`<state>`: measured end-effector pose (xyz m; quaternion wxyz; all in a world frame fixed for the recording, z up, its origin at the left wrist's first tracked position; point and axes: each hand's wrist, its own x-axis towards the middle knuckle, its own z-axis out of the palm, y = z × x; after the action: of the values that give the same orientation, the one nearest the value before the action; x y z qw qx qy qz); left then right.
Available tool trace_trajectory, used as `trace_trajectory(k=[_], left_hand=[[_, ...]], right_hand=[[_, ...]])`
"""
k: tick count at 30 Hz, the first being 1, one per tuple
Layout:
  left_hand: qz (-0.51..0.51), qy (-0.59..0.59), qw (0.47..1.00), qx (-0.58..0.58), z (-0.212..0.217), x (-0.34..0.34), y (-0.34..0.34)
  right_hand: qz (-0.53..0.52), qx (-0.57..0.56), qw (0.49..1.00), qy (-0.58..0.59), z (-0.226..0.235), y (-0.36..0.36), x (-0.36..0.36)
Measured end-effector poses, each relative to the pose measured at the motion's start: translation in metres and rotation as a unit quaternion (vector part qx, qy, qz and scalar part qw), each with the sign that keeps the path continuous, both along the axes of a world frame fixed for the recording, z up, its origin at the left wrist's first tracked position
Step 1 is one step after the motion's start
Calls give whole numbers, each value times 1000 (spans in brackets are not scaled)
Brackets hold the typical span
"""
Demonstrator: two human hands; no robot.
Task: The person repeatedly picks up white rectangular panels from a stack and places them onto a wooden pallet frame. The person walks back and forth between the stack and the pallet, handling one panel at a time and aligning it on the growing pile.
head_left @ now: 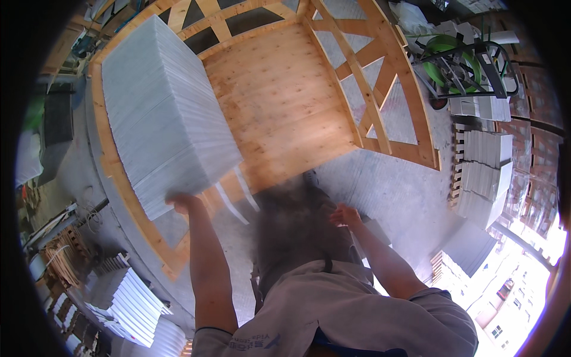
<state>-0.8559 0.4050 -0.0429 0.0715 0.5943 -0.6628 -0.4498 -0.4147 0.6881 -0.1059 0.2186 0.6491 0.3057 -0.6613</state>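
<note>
1. If read from the left, log first a pale pile (128,303) at lower left, outside the wooden crate (137,211).
2. Find white stack (140,113) inside crate, along its left side, running front to back. Note smooth face with cross seams, ridged side toward the middle. Can't tell if loose sheets or bound blocks.
3. Handling, judged by looks only: expect heavy as a whole, much lighter per piece. Probably stiff, fairly slick on the face, easily dented or chipped at corners.
4. Take hold low, under opposite edges, one palm per side; to nudge, press flat against near end. Avoid hauling on one corner.
5. Log left hand (184,202) at near end of stack, by its lower corner. Looks like touching; can't confirm. Blurred, so can't tell if fingers spread or pressed together.
6. Mark two white strips (231,204) hanging out at stack's near right corner, over crate's front edge.
7. Mark plywood base (279,101), right of stack.
8. Log right hand (344,215) in front of crate, well apart from stack. Fingers loosely bent, slightly apart, pinching nothing visible.
9. Add crate's braced right wall (407,77), then cart (488,65) with green parts, then pale bundles (483,160) at far right.
</note>
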Motion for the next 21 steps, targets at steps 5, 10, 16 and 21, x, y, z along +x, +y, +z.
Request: trace_trajectory(k=[5, 10, 16, 21], left_hand=[[-11, -16, 1000, 24, 2, 1, -2], [-24, 34, 997, 62, -15, 0, -19], [-12, 27, 996, 81, -20, -1, -27], [-20, 17, 993, 118, -19, -1, -31]], right_hand=[[-32, 81, 993, 85, 9, 4, -19], [-85, 132, 988, 12, 25, -8, -3], [-159, 119, 980, 1, 43, -82, 65], [-246, 98, 964, -15, 46, -150, 107]])
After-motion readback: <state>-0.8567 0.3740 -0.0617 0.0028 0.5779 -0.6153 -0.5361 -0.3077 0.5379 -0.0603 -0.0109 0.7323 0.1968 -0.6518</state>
